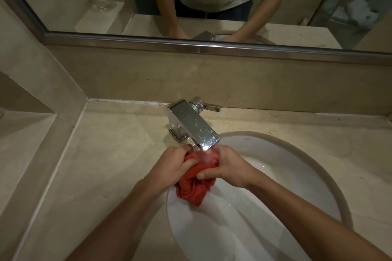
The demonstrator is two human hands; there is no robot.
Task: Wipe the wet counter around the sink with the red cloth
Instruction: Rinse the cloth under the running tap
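The red cloth (194, 189) is bunched up under the spout of the chrome faucet (193, 126), over the left part of the white sink (282, 167). Water runs from the spout onto the cloth's top. My left hand (171, 165) grips the cloth's left side with curled fingers. My right hand (224, 165) grips its right side, thumb across the front. The cloth's lower folds hang into the basin. The beige marble counter (110, 154) surrounds the sink.
The faucet's lever handle (209, 107) sticks out to the right at the backsplash. A mirror (212, 2) spans the wall above, showing a person's reflection. A lower ledge (23, 137) drops away at the far left.
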